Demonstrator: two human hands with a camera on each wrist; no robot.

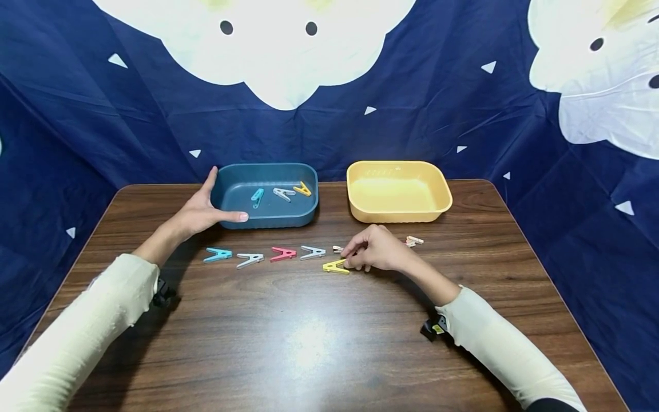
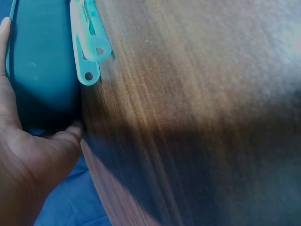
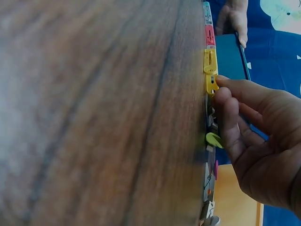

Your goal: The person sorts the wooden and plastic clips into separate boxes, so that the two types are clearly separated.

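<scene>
A: Where's the yellow clip?
B: Lying on the table, at the fingertips of the right hand.

A: And how does that hand stand?
B: Narrow. Its thumb and forefinger come together on the clip's right end and pinch it; the other fingers are bent.

A: What's close by?
B: Just beyond the yellow clip, a small pale clip, partly hidden by the hand. The right wrist view also shows a green clip beside the fingers.

A: Further left?
B: A loose row: first a grey clip, then a red clip, a white clip and a blue clip at the end.

A: And the left hand?
B: Spread wide round the left end of the blue bin, holding it, thumb over the near rim, a finger along the far side.

A: Anything inside that bin?
B: Three clips, apart from each other: teal, pale grey and orange-yellow.

A: What about the right side?
B: A yellow bin near the far edge, with pale pegs in front of it.

A: Behind everything?
B: A dark blue cloth with white cloud shapes.
</scene>
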